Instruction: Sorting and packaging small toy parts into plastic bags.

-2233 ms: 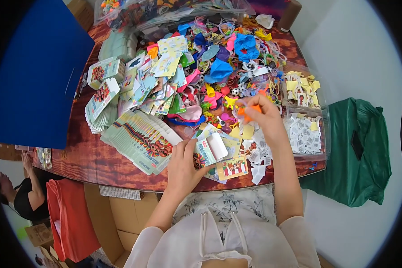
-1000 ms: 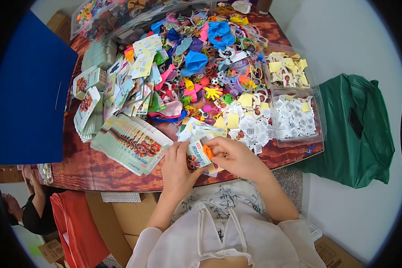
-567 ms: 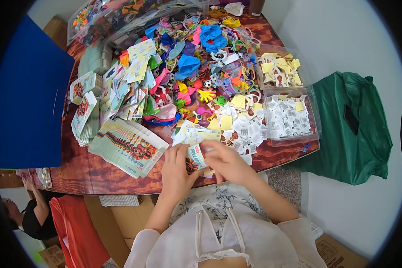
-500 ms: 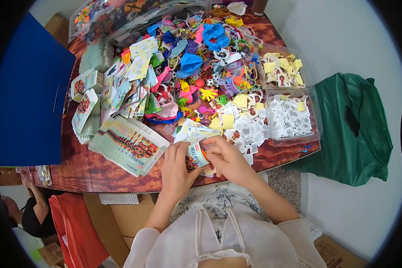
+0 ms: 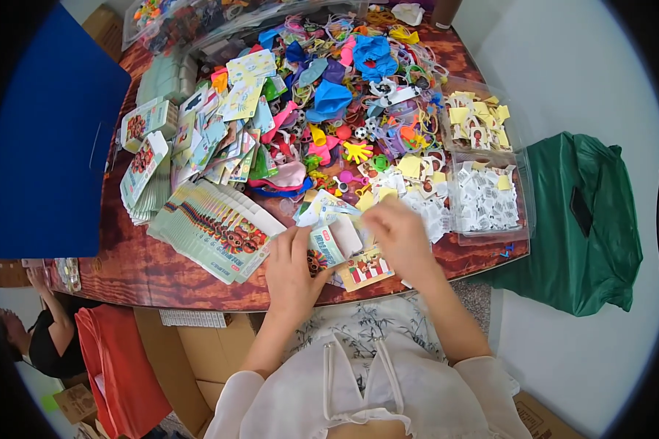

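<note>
My left hand grips a small flat printed paper box near the table's front edge, its fingers along the left side. The box's white flap end stands open toward the right. My right hand is lifted just right of the box, blurred by motion; its fingers look curled, and whether they hold anything cannot be made out. Below it, by the box, lies a yellow card with a red and white picture. Loose white cards lie beyond the box.
A fanned stack of flat printed boxes lies left. Beyond are mixed cards and a heap of small colourful toys. Clear trays hold yellow-and-white pieces and white packets at right, beside a green bag.
My right hand has left the box's open end and moved right. The box's white flap and the yellow card now show. The view has shifted slightly.
</note>
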Action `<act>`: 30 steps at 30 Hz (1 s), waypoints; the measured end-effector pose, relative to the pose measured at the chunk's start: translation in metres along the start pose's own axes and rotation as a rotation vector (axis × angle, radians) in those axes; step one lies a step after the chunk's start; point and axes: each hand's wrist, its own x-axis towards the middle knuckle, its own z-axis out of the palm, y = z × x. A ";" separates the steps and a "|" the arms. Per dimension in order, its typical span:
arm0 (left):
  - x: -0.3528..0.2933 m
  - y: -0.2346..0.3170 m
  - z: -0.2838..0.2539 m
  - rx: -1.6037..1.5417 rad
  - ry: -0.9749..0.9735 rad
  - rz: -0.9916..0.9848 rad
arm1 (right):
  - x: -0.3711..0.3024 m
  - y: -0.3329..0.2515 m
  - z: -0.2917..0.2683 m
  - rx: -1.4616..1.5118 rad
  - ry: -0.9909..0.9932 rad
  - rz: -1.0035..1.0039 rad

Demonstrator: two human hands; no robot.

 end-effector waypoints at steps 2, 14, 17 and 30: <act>0.000 -0.005 0.000 -0.012 0.024 -0.012 | 0.009 0.011 -0.010 -0.163 0.079 0.007; -0.010 0.048 0.003 -0.434 -0.178 0.028 | 0.023 0.040 -0.011 0.052 0.121 0.219; -0.008 0.040 0.004 -0.327 -0.125 -0.011 | 0.025 0.043 -0.016 0.556 0.147 0.237; -0.002 0.013 -0.003 -0.297 0.008 -0.039 | -0.017 0.032 -0.029 -0.003 0.246 0.143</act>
